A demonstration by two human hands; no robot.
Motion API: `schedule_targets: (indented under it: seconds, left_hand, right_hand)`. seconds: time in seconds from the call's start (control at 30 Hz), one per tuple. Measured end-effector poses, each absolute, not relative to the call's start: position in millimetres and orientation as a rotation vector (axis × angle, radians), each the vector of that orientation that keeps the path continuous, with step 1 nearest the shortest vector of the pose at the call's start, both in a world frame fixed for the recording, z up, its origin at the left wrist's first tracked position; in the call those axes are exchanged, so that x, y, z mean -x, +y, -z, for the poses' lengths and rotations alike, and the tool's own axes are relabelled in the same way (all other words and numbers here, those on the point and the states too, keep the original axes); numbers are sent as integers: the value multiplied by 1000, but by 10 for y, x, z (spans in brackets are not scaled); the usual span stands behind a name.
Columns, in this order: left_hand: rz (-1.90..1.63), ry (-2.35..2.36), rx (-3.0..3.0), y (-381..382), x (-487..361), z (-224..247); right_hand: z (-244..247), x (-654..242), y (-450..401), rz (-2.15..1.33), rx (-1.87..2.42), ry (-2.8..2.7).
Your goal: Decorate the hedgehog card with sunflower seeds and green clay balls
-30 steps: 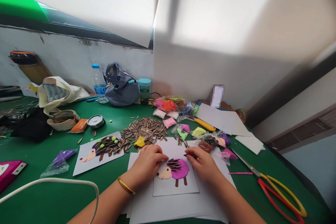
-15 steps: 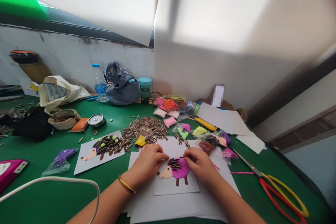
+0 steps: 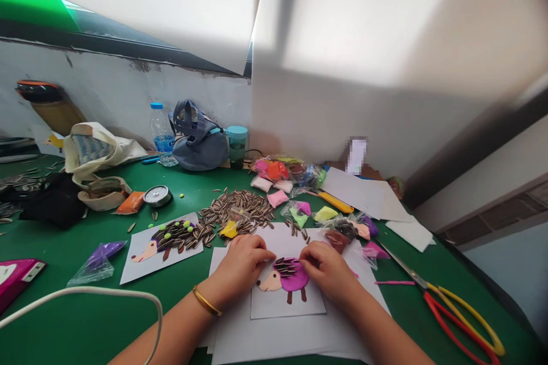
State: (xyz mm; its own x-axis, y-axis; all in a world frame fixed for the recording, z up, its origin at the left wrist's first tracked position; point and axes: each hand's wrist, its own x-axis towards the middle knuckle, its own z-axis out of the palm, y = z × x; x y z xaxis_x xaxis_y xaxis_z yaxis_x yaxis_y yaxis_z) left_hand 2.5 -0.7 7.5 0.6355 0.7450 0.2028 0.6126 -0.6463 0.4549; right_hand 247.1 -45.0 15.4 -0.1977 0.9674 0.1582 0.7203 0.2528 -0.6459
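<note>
two hands lie on one white card (image 3: pixel 274 305) near the middle of the table's near edge, on a stack of white paper (image 3: pixel 291 342). the card carries one clay hedgehog (image 3: pixel 291 276) with a magenta body, a peach face and two brown legs. several rows of striped sunflower seeds (image 3: pixel 286 267) cover its back, too tightly packed to count exactly.

the left hand (image 3: pixel 242 268), with one gold bangle (image 3: pixel 206 301) at the wrist, lies just left of the hedgehog, its fingers (image 3: pixel 261 245) curled together on the card. the right hand (image 3: pixel 327 271) is just right of the seed rows, its fingers (image 3: pixel 308 256) pressed together at their edge. i cannot tell whether they pinch a seed.

one loose heap of seeds (image 3: pixel 235 208) lies beyond the card, toward the table's far edge. a second hedgehog card (image 3: pixel 141 262) lies to the left on the green table (image 3: pixel 77 308), with seeds and green dots on its back. one pair of scissors (image 3: pixel 454 319) with red and yellow handles lies at the right.
</note>
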Motion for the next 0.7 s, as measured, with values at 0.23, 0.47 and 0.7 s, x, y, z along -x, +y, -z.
schedule_targets:
  seconds: [0.23, 0.47, 0.7]
  left_hand:
    - [-543, 1082, -2520, -3, -20, -59]
    - [-546, 1078, -2527, -1, -26, -53]
    - [-538, 1087, -2520, -15, -25, -64]
  right_hand:
    - [-185, -2420, -439, -579, 1567, -2060]
    - [-174, -2413, -422, -515, 1595, -2153]
    - [-166, -2401, -411, -471, 1615, -2198]
